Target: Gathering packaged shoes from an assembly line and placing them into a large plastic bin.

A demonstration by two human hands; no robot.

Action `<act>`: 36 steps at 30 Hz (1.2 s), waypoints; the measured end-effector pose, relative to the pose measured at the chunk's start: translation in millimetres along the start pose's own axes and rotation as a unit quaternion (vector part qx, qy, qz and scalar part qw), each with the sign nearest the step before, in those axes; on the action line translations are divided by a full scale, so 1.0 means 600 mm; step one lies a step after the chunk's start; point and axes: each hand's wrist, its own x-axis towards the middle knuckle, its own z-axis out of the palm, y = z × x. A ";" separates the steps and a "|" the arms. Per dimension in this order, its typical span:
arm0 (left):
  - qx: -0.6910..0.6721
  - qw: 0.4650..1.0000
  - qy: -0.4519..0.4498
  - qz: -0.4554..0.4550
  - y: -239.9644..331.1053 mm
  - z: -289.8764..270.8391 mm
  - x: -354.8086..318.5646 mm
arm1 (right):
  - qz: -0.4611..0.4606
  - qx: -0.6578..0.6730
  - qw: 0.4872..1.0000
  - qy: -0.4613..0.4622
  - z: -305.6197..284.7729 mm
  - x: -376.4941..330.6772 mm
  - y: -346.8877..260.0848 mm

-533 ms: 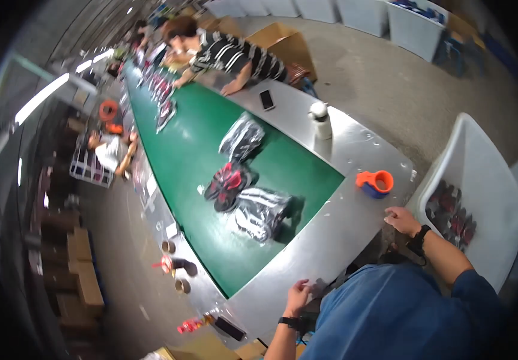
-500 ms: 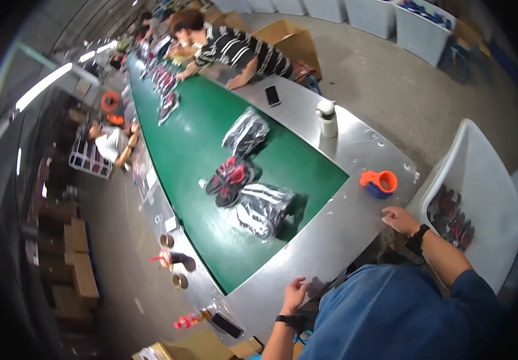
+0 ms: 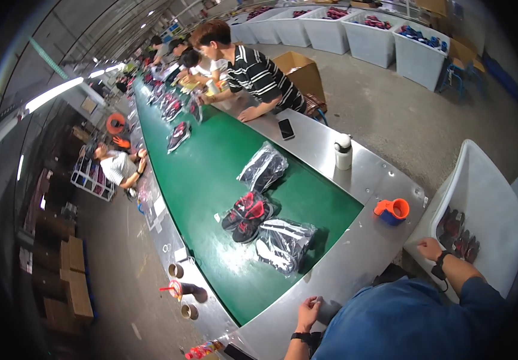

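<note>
My left hand (image 3: 308, 312) rests at the near edge of the metal table border, its fingers loosely bent and apart, holding nothing I can see. Beside the rim of a white bin (image 3: 445, 180), my right hand (image 3: 430, 248) is curled closed with nothing visible in it. Ahead on the green conveyor belt (image 3: 223, 300) lie black-and-red shoes (image 3: 248, 217). Clear-bagged black-and-white shoes (image 3: 284, 245) lie just nearer, and another bagged pair (image 3: 263, 168) lies beyond. An orange tape dispenser (image 3: 395, 209) with a blue part stands on the metal border.
A white bottle (image 3: 343, 153) and a phone (image 3: 286, 129) sit on the right metal ledge. A drink cup (image 3: 178, 290) and tape rolls (image 3: 189, 311) line the left ledge. A person in a striped shirt (image 3: 265, 75) leans at the belt. Shoes lie inside the near bin.
The view has tilted up, so the belt and its shoes appear lower. My right hand has moved from beside the table corner to the bin's rim. The striped-shirt person now holds a shoe up.
</note>
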 end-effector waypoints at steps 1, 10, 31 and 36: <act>0.005 1.000 -0.009 -0.005 0.013 0.000 0.000 | 0.016 0.008 0.998 0.063 0.003 -0.013 0.073; 0.019 0.993 -0.112 -0.034 0.065 0.028 0.003 | 0.193 -0.080 0.965 0.160 -0.030 -0.184 0.251; 0.195 0.974 -0.116 0.000 0.183 0.379 -0.142 | 0.131 -0.164 0.977 0.041 -0.127 -0.327 0.487; 0.158 0.985 -0.052 0.051 0.095 0.435 -0.138 | 0.214 -0.145 0.955 -0.143 -0.159 -0.275 0.587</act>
